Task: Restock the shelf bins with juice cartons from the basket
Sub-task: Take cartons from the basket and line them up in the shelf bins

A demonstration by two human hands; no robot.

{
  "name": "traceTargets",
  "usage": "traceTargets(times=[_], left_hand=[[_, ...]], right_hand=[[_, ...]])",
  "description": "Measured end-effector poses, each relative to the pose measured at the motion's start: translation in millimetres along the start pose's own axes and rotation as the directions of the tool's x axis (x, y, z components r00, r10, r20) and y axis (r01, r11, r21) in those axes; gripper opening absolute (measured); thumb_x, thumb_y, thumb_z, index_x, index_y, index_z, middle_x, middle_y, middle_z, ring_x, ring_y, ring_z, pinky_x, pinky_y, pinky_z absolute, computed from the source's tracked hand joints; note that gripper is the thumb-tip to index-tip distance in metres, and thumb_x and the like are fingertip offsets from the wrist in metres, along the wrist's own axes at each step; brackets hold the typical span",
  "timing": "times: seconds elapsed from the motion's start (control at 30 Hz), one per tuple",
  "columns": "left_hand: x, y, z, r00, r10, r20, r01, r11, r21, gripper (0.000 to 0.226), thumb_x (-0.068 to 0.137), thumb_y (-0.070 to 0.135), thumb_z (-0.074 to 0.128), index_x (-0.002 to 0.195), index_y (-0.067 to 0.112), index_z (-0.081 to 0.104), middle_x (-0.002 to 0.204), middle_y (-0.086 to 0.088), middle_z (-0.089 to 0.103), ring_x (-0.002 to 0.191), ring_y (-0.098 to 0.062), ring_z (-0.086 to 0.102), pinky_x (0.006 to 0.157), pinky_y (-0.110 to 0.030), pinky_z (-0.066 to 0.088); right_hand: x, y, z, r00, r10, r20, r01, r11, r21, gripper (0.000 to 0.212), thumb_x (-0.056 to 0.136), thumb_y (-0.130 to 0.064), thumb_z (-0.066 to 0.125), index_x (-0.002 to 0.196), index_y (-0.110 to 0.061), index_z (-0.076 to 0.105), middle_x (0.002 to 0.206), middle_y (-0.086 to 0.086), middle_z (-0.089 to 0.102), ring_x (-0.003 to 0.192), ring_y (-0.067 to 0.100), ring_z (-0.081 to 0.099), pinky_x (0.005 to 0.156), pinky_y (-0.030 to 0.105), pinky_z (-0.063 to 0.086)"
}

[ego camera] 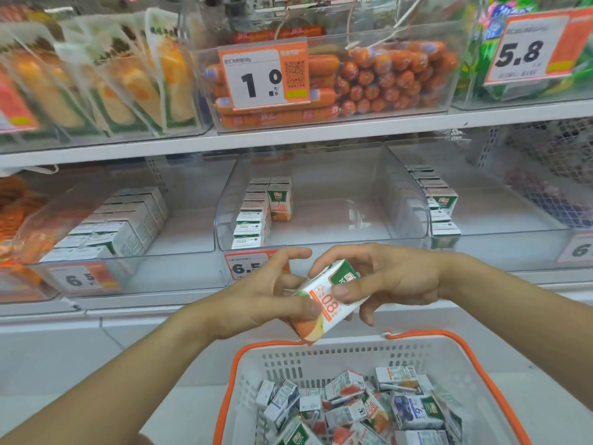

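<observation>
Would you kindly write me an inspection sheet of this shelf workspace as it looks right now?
Surface: white shelf above clear bins; middle bin mostly bare, one row of cartons at its left.
Job's things: juice carton held tilted over the basket; loose cartons piled in the basket.
Clutter: nothing seen.
Grippers: left hand and right hand both grip the carton, fingers pinching its face.
Cables: nothing seen.
Surroundings: sausages in the upper bin, price tags, left bin and right bin partly stocked.
</observation>
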State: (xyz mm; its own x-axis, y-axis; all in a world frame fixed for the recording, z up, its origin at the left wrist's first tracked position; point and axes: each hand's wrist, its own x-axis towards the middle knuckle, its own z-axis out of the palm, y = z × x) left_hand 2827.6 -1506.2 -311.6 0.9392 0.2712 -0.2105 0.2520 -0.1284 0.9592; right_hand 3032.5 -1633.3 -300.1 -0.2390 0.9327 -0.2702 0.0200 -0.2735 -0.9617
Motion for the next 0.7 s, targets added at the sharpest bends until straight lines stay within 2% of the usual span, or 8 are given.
traceTargets(times=[0.17, 0.27, 0.33, 0.37, 0.47, 0.53, 0.63, 0.7], left_hand=[[-7.2, 12.4, -7.8, 0.945, 0.151, -0.29, -0.168, 0.985, -0.036, 0.058, 0.074, 0.04, 0.071, 0.128, 0.028, 0.053, 0.118, -0.001, 0.069, 0.11, -0.017, 0.066, 0.092, -0.03, 0.049], [-11.1, 19.1, -21.3, 0.633, 0.369, -0.681, -0.296, 0.928, 0.228, 0.02, 0.086, 0.013, 0.068, 0.103, 0.024, 0.064, 0.101, 0.003, 0.072, 0.098, -0.016, 0.066, 0.087, -0.03, 0.052], [-13.2, 18.2, -36.2, 0.406, 0.449, -0.796, -0.204, 0.893, 0.401, 0.022, 0.087, 0.008, 0.067, 0.103, 0.023, 0.063, 0.104, 0.007, 0.068, 0.099, -0.013, 0.062, 0.093, -0.034, 0.051], [-12.9, 14.6, -45.0, 0.364, 0.472, -0.803, -0.134, 0.88, 0.456, 0.03, 0.086, 0.013, 0.069, 0.112, 0.022, 0.06, 0.113, 0.007, 0.063, 0.105, -0.012, 0.059, 0.098, -0.032, 0.047], [-10.0, -1.5, -61.9, 0.547, 0.431, -0.718, 0.059, 0.835, 0.547, 0.085, 0.078, 0.036, 0.079, 0.147, 0.017, 0.033, 0.145, 0.0, 0.039, 0.132, -0.014, 0.039, 0.108, -0.022, 0.029], [-7.0, -11.3, -63.4, 0.683, 0.361, -0.635, 0.099, 0.816, 0.57, 0.107, 0.074, 0.048, 0.081, 0.154, 0.016, 0.016, 0.155, -0.001, 0.025, 0.141, -0.017, 0.03, 0.111, -0.024, 0.025], [-0.7, -21.6, -64.8, 0.699, 0.359, -0.619, 0.107, 0.803, 0.587, 0.112, 0.073, 0.049, 0.081, 0.155, 0.019, 0.01, 0.157, 0.002, 0.018, 0.14, -0.02, 0.034, 0.114, -0.035, 0.032], [3.2, -24.4, -67.5, 0.652, 0.385, -0.653, 0.12, 0.799, 0.59, 0.111, 0.074, 0.046, 0.082, 0.155, 0.019, 0.01, 0.156, 0.001, 0.022, 0.137, -0.021, 0.037, 0.112, -0.037, 0.035]], right_hand=[[-1.1, -9.8, 0.3, 0.983, -0.112, -0.146, 0.117, 0.993, 0.027, 0.042, 0.081, -0.007, 0.074, 0.121, -0.014, 0.062, 0.102, 0.01, 0.061, 0.086, 0.025, 0.061, 0.058, 0.026, 0.055], [-2.0, -25.6, 0.5, 0.928, -0.206, -0.311, 0.235, 0.97, 0.059, 0.044, 0.079, -0.008, 0.071, 0.122, -0.014, 0.062, 0.102, 0.013, 0.063, 0.08, 0.024, 0.062, 0.056, 0.025, 0.052], [2.8, -36.9, -2.3, 0.871, -0.26, -0.417, 0.316, 0.946, 0.069, 0.047, 0.077, -0.012, 0.071, 0.122, -0.015, 0.062, 0.103, 0.013, 0.066, 0.082, 0.026, 0.064, 0.058, 0.025, 0.054], [8.2, -41.7, -6.0, 0.839, -0.283, -0.465, 0.345, 0.937, 0.051, 0.049, 0.073, -0.014, 0.074, 0.121, -0.016, 0.063, 0.105, 0.013, 0.067, 0.085, 0.027, 0.065, 0.063, 0.027, 0.056], [33.4, -51.7, -18.1, 0.766, -0.355, -0.536, 0.339, 0.931, -0.133, 0.053, 0.069, -0.016, 0.083, 0.118, -0.02, 0.064, 0.114, 0.016, 0.067, 0.093, 0.03, 0.066, 0.085, 0.047, 0.055], [56.0, -57.7, -22.5, 0.749, -0.403, -0.525, 0.233, 0.903, -0.361, 0.045, 0.077, -0.01, 0.082, 0.117, -0.017, 0.062, 0.114, 0.014, 0.069, 0.088, 0.024, 0.069, 0.082, 0.045, 0.057], [97.2, -68.2, -31.7, 0.776, -0.448, -0.444, -0.019, 0.687, -0.726, 0.043, 0.079, -0.005, 0.08, 0.114, -0.014, 0.059, 0.103, -0.001, 0.067, 0.078, 0.001, 0.064, 0.068, 0.011, 0.052], [128.7, -71.0, -45.9, 0.84, -0.373, -0.393, -0.192, 0.473, -0.86, 0.047, 0.077, -0.015, 0.083, 0.117, -0.021, 0.059, 0.109, -0.003, 0.066, 0.093, 0.009, 0.065, 0.08, 0.017, 0.051]])
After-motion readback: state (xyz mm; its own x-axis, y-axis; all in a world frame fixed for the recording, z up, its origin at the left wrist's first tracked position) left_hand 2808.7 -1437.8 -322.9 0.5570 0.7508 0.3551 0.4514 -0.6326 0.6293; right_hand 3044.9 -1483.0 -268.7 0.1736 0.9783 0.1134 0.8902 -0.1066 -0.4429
